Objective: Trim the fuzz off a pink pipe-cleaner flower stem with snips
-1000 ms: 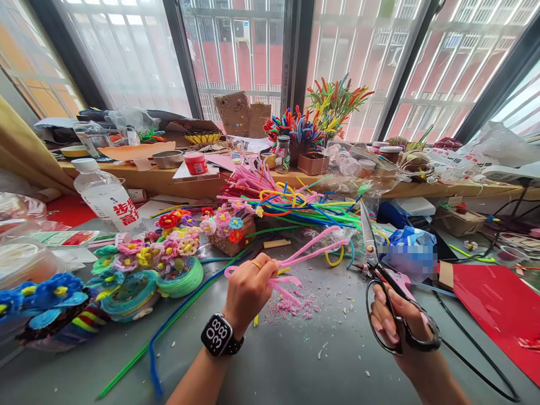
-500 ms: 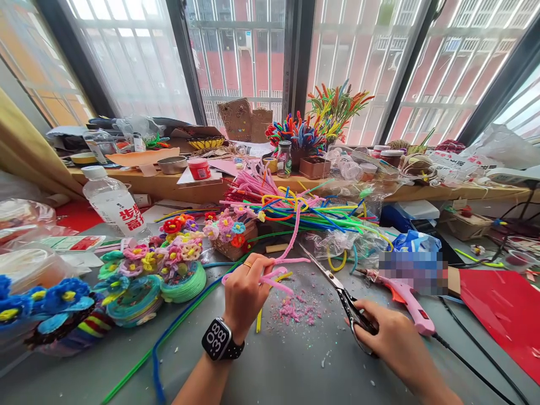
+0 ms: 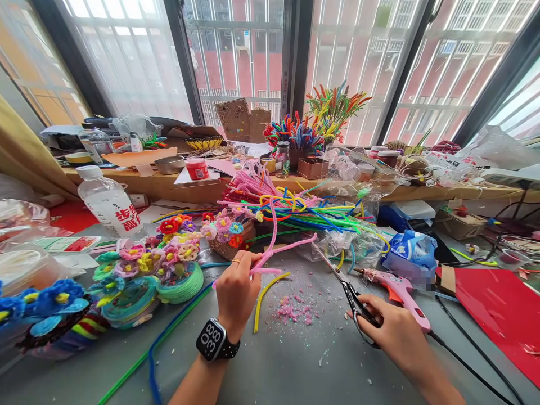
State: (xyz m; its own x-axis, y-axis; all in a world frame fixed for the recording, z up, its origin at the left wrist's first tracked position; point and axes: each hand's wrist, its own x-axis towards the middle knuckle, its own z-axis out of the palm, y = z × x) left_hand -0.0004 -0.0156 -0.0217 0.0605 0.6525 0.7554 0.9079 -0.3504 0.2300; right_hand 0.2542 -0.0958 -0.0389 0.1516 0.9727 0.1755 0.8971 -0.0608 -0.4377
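My left hand [image 3: 239, 287], with a ring and a watch on its wrist, is closed around pink pipe cleaners [image 3: 291, 246]. Their fuzzy ends fan out up and to the right. In my right hand [image 3: 379, 318] are scissors [image 3: 346, 287], fingers through the black handles, blades pointing up and left toward the pink ends but apart from them. A short yellow pipe cleaner [image 3: 265, 298] lies on the grey table just right of my left hand. Pink fuzz clippings [image 3: 295, 309] are scattered between the two hands.
A pink glue gun [image 3: 405, 292] with its cord lies right of the scissors, beside red sheets [image 3: 493, 315]. Pipe-cleaner flower baskets [image 3: 181, 284] and a plastic bottle [image 3: 110, 205] stand left. A heap of coloured pipe cleaners [image 3: 304, 211] lies behind.
My left hand has shifted slightly left and the pink pipe cleaners have turned, one end now reaching farther right. The scissors stay in my right hand, blades a little lower.
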